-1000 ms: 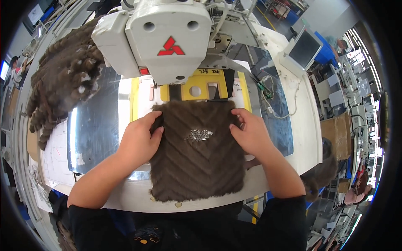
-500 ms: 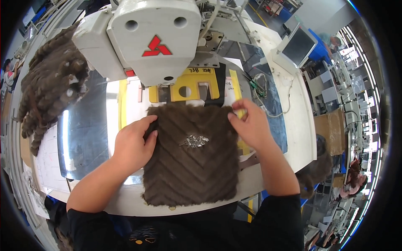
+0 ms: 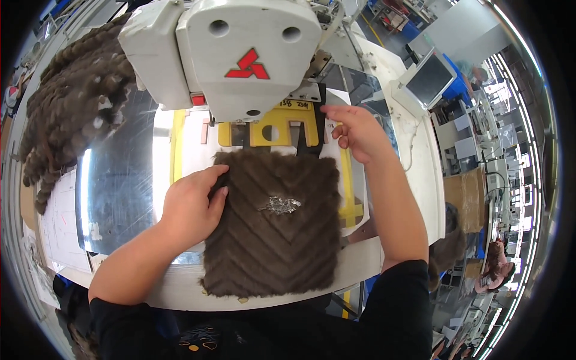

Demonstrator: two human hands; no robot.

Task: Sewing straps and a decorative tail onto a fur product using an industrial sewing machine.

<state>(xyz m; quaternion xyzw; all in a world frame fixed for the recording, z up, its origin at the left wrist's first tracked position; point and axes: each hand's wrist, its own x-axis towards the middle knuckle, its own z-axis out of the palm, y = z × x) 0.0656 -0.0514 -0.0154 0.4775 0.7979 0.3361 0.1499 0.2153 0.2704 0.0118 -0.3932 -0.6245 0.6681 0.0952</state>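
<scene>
A dark brown fur panel (image 3: 270,252) with a chevron pattern lies flat near me, a crumpled clear, shiny patch (image 3: 282,205) at its middle. My left hand (image 3: 193,201) grips the panel's upper left edge, fur showing between thumb and index finger. Beyond the panel's far right corner, my right hand (image 3: 354,132) is off the fur, empty, its index finger stretched out and the others loosely bent. Its fingertip is beside a black strip (image 3: 320,132) at the right of a yellow notched plate (image 3: 270,135). That plate sits under the head of a white sewing machine (image 3: 252,36).
A large brown fur piece (image 3: 78,102) covers the left side of the table. A shiny metal plate (image 3: 114,186) lies left of the work. A screen (image 3: 429,78) stands at the right, with a cardboard box (image 3: 465,198) beyond the table edge.
My right hand has let go of the panel's upper right corner and moved up towards the yellow plate. My left hand has kept its place on the fur. The view has shifted slightly.
</scene>
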